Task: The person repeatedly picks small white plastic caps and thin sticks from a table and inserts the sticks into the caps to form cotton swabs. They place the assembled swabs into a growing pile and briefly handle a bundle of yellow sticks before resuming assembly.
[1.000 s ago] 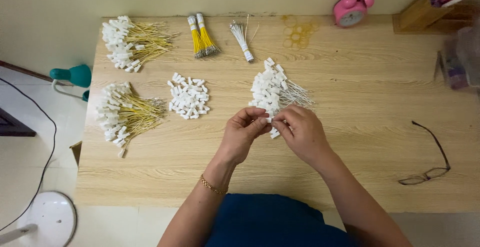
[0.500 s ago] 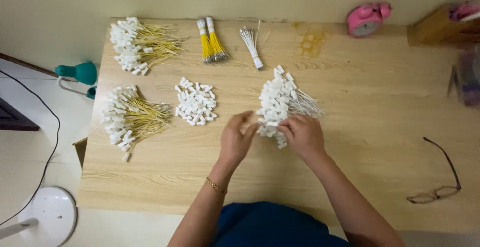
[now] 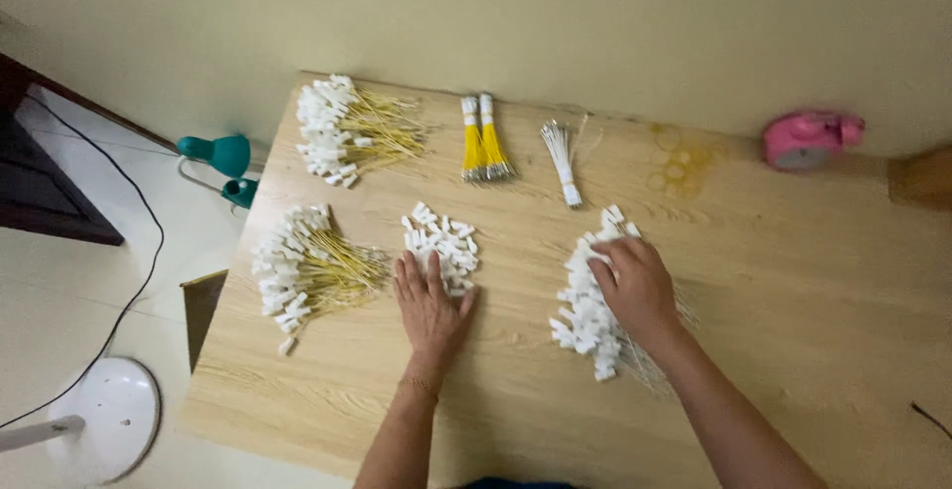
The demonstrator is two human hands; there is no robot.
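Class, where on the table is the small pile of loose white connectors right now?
In the head view, the pile of loose white connectors lies left of centre on the wooden table, under the left hand's fingertips, right of a yellow-wire bundle.

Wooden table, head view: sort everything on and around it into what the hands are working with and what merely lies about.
In hand:
left hand on loose white connectors
right hand on the pile of white-wired connectors
yellow-wired connector piles
yellow wire bundles
white wire bundle

Lying about:
pink object
teal lamp
white fan base
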